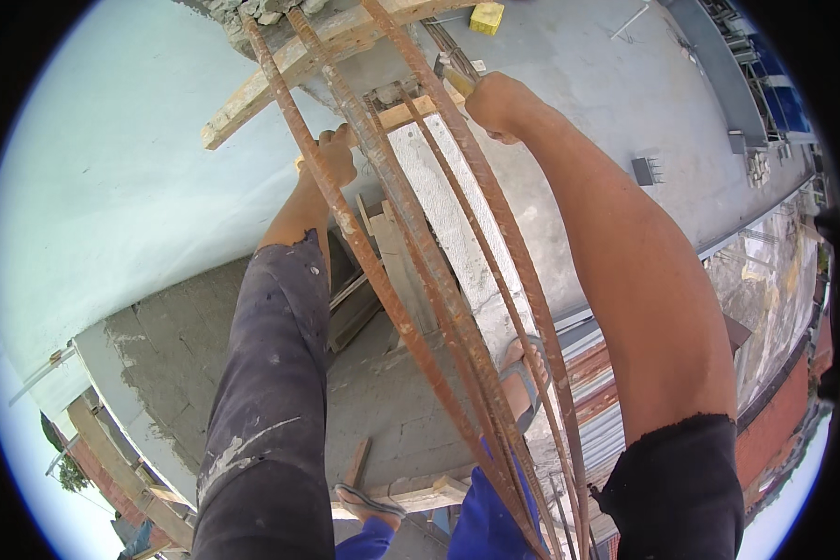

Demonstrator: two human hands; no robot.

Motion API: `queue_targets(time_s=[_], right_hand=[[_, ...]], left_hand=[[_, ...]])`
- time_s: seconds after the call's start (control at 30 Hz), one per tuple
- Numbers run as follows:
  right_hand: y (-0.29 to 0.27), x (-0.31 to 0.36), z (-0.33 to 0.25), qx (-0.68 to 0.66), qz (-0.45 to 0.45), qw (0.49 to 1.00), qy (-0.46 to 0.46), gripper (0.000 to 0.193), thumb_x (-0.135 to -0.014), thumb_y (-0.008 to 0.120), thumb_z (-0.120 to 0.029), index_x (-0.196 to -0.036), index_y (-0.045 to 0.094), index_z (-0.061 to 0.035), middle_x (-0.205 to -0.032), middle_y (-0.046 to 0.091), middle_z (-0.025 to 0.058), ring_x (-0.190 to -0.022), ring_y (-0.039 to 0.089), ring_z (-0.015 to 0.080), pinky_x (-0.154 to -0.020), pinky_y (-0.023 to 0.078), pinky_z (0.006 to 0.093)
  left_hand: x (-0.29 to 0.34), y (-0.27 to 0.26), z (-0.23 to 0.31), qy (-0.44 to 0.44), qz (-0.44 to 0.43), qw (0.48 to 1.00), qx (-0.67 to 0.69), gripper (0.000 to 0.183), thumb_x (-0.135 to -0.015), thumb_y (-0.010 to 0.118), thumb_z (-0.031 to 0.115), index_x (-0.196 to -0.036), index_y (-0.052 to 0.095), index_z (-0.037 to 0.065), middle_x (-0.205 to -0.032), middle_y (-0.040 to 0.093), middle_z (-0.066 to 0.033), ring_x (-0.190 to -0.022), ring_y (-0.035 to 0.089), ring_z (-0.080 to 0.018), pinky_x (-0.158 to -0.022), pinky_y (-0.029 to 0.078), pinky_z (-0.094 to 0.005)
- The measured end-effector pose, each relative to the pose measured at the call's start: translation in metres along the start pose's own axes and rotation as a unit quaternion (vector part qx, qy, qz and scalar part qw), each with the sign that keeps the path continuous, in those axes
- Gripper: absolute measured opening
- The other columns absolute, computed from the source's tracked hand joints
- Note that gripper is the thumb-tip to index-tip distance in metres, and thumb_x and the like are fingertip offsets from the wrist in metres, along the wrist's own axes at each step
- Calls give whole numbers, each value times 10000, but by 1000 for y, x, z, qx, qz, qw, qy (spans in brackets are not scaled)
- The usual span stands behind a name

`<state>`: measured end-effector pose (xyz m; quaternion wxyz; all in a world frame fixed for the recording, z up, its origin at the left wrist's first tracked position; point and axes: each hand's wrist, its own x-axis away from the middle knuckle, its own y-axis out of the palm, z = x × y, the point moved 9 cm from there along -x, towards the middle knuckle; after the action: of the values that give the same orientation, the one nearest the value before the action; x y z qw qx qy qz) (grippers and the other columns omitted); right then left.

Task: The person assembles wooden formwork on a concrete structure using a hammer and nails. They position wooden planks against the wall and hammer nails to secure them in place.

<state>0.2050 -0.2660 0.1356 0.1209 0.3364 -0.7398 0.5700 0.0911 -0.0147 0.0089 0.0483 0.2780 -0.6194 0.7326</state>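
Several rusty steel reinforcing bars (383,266) rise through the middle of the head view, between my two arms. My right hand (502,107) is closed round a short hammer (457,79), which has a yellowish handle and a dark metal head close to the bars. My left hand (338,159) is at the left of the bars, fingers curled; a bar partly hides it, and what it holds cannot be made out. Just beyond the hands, a wooden board (406,113) lies across the end of a white rough-faced concrete beam (446,196). A longer timber (294,79) crosses behind the bars.
Broken concrete (261,9) sits at the top. My sandalled feet stand on the beam and by a wooden edge (420,493) below. Loose planks (397,271) lean left of the beam. A yellow crate (486,18) and a grey block (646,171) are farther off, near corrugated sheets (593,373).
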Motion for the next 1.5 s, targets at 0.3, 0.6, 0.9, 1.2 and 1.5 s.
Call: queue_targets(time_s=[0.3,0.6,0.9,1.2,1.5], right_hand=[[15,-7,-16,102,-36,993,-36,317,-955,541,-197,-1075,700,49,-1011,750,272,-974,749,395,-874,594,467],[36,-19,-16,127,-9,989,-71,321,-955,530,-153,-1163,701,22,-1022,748,263,-989,741,414,-866,583,482],[17,11,4,-89,137,985,59,294,-940,530,-141,-1027,749,33,-1075,744,257,-982,747,374,-851,585,477],[12,17,0,-70,128,989,39,359,-973,515,-175,-1259,631,7,-1099,728,268,-1054,724,397,-926,573,511],[40,-5,0,-85,72,994,3,349,-967,508,-166,-1255,591,14,-1076,719,287,-1020,724,424,-894,576,500]], left_hand=[[9,-11,6,-25,-46,997,-56,956,-802,736,153,-1634,267,195,-1616,397,-143,-1509,362,-413,-1064,256,-882],[8,-7,5,-5,6,1000,-28,944,-800,743,167,-1623,282,194,-1594,412,-166,-1506,349,-437,-1056,282,-879],[13,-9,4,-26,6,999,-25,900,-818,721,147,-1613,302,197,-1617,385,-142,-1517,336,-426,-1083,294,-850],[19,-6,7,-25,-44,994,-92,928,-823,743,184,-1621,269,202,-1624,377,-139,-1503,358,-432,-1075,333,-837],[26,-12,10,-51,-23,996,-71,877,-844,724,175,-1614,309,244,-1627,387,-88,-1493,391,-387,-1148,324,-774]])
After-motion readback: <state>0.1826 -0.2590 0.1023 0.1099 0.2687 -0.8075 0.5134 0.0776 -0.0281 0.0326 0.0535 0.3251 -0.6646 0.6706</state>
